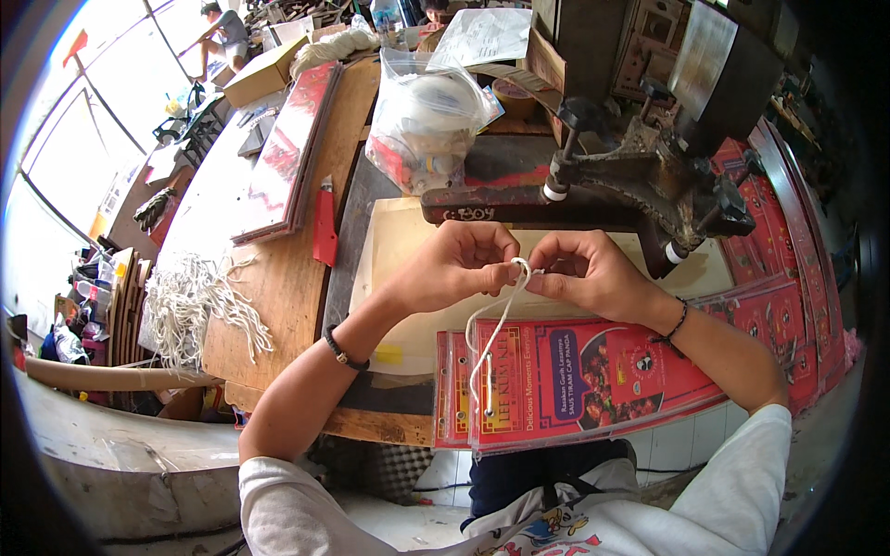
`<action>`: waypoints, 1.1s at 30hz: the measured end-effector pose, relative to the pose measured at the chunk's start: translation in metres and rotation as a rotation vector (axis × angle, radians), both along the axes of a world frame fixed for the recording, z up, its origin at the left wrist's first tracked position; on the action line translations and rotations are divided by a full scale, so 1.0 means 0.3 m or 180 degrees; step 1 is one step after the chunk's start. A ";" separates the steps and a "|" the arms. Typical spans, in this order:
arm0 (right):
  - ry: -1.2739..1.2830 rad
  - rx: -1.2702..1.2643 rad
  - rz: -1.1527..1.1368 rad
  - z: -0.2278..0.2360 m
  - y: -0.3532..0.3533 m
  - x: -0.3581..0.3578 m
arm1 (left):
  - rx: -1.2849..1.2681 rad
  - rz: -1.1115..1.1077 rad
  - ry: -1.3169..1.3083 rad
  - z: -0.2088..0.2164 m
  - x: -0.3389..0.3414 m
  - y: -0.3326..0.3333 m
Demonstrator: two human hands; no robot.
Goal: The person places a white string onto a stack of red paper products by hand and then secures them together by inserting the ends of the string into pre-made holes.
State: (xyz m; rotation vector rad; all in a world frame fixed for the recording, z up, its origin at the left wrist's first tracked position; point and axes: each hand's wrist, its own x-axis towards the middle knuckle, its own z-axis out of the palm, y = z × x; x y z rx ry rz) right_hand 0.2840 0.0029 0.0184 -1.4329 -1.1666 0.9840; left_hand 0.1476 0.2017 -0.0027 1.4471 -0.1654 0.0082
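My left hand (pixel 459 264) and my right hand (pixel 593 273) meet above the bench, both pinching one white cord (pixel 491 334). The cord loops down from my fingers and passes through punched holes near the left edge of a flat red printed paper bag (pixel 575 380). That bag lies on the bench's near edge over my lap, on top of similar red sheets. Under my hands lies a pale cardboard sheet (pixel 399 250).
A dark metal punch machine (pixel 640 176) stands just behind my hands. A red utility knife (pixel 325 227) lies at left, with a pile of white cords (pixel 199 296) farther left. A clear plastic bag (pixel 426 120) and stacked red sheets (pixel 287 153) sit behind. Another person (pixel 222 32) is far back.
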 end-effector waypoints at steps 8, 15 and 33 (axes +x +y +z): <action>-0.0270 0.0242 -0.0150 0.018 -0.008 -0.012 | 0.0169 0.0008 -0.0016 -0.013 0.008 -0.005; -0.0436 0.0353 -0.0424 0.012 -0.013 -0.010 | 0.0244 -0.0115 0.0054 -0.012 0.009 0.000; -0.1927 0.1301 -0.0884 0.014 -0.005 -0.026 | 0.0417 0.0141 0.0523 0.046 0.001 -0.021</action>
